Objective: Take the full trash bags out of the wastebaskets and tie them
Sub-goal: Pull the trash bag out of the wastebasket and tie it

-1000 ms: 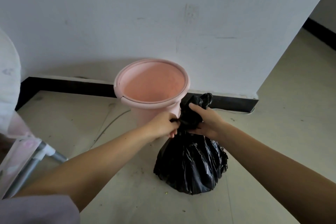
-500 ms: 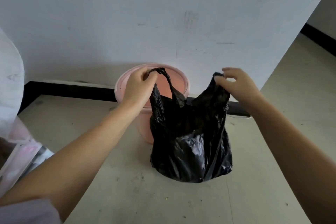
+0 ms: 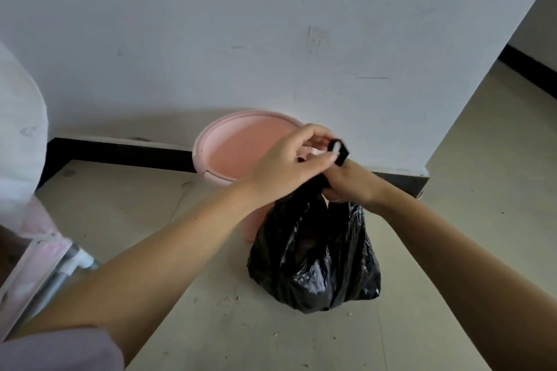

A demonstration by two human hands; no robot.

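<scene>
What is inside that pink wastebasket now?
The pink wastebasket shows only its bare pink inner wall; no liner is visible. The left hand covers its right part. The black trash bag sits on the floor in front of it.

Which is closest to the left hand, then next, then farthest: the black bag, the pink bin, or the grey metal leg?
1. black bag: the left hand pinches its handle.
2. pink bin: just behind the hand.
3. grey metal leg: far left, on the floor.
</scene>
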